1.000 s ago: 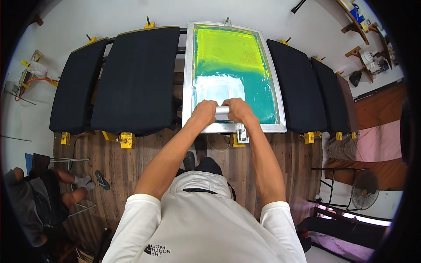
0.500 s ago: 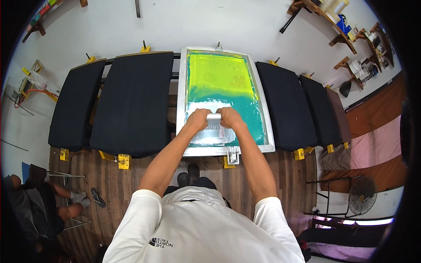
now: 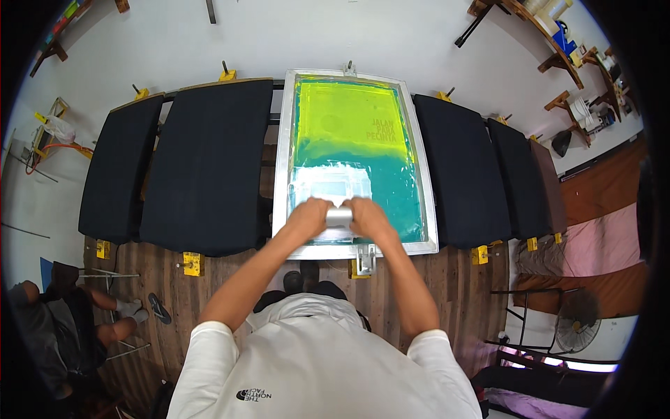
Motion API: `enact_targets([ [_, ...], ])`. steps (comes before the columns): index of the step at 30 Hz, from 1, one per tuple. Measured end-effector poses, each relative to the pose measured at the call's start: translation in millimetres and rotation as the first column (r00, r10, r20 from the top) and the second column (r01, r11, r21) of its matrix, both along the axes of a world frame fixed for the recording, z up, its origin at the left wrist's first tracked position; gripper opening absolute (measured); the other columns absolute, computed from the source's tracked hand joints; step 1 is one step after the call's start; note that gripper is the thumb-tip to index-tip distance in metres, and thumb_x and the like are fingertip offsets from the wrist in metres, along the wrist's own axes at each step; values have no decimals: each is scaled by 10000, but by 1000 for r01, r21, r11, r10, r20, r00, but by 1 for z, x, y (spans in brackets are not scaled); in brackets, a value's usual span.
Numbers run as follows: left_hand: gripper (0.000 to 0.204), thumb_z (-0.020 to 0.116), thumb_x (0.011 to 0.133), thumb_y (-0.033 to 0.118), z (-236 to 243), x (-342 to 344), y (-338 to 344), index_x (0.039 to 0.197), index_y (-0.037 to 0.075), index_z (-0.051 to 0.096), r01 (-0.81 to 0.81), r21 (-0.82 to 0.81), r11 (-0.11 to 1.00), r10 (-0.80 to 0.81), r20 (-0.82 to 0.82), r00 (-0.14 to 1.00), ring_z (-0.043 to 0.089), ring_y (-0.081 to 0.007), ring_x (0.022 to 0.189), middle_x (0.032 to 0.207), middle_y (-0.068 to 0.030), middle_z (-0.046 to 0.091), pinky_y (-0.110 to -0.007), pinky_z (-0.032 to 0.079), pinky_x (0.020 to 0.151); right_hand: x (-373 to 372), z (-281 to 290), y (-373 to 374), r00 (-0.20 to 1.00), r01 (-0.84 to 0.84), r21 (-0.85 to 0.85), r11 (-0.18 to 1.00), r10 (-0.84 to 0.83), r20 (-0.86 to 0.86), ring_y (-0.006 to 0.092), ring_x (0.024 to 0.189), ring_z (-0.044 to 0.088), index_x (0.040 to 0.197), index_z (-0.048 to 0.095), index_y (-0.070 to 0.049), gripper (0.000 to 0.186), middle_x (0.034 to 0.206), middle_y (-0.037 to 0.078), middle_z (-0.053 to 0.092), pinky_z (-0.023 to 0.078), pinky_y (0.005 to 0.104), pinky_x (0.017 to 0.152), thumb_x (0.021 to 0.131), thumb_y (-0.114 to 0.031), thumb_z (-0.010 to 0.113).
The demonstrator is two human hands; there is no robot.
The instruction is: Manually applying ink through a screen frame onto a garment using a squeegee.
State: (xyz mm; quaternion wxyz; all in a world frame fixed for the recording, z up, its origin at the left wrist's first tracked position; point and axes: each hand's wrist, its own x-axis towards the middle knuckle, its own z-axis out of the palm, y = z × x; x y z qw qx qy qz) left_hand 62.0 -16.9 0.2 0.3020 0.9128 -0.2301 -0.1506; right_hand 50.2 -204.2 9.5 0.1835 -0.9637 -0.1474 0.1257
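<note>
A screen-printing frame (image 3: 282, 174) with a silvery metal rim lies in front of me. Its mesh is yellow-green at the far half and teal at the near half, with a patch of white ink (image 3: 328, 183) at the near left. Over that patch, my left hand (image 3: 312, 214) and my right hand (image 3: 366, 215) are both closed around a squeegee (image 3: 339, 217) with a pale metal handle. The handle shows between my fists; motion blurs it a little, and its lower edge is hidden. A metal clamp (image 3: 366, 259) sits at the frame's near edge.
Black-covered printing boards (image 3: 206, 167) stand left of the frame, and others (image 3: 464, 171) to its right, with yellow brackets (image 3: 192, 264) beneath. A seated person (image 3: 63, 321) is at the lower left beside a sandal (image 3: 158, 309). A fan (image 3: 578, 321) stands at the right.
Both hands have drawn the squeegee toward me across the white ink, to near the frame's near edge. More of the white patch shows beyond my fists. The view has shifted slightly.
</note>
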Motion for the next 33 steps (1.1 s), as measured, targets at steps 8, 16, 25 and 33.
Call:
enact_targets([
  [8, 307, 636, 708, -54, -11, 87, -8, 982, 52, 726, -9, 29, 1000, 9, -1, 1000, 688, -388, 904, 934, -244, 701, -441, 547, 833, 103, -6, -2, 986, -50, -175, 983, 21, -166, 328, 973, 686, 1091, 707, -170, 394, 1039, 117, 720, 564, 435, 827, 709, -76, 688],
  [16, 394, 637, 692, -87, -11, 86, -8, 1029, 93, 732, 26, 190, 981, -15, -61, 998, 696, -364, 914, 952, -210, 714, -421, 552, 829, 94, -4, 8, 982, -33, -198, 980, -6, -190, 314, 980, 689, 1050, 732, -133, 349, 1019, 147, 723, 561, 404, 860, 706, -86, 695],
  [25, 503, 592, 680, -109, -16, 35, -4, 1121, 97, 718, -37, 140, 990, 27, 71, 997, 689, -371, 924, 974, -217, 710, -420, 544, 852, 45, -9, 13, 987, 95, -151, 984, -113, -114, 314, 977, 691, 1052, 733, -140, 354, 1028, 136, 724, 560, 412, 862, 712, -60, 672],
  [33, 418, 660, 708, -55, -18, -2, -1, 1073, 134, 735, -33, 179, 983, 28, 31, 999, 699, -348, 912, 949, -181, 723, -423, 553, 847, 6, -5, 16, 973, 129, -162, 978, -156, -170, 324, 994, 686, 1077, 731, -156, 374, 1041, 140, 723, 558, 417, 865, 721, -66, 659],
])
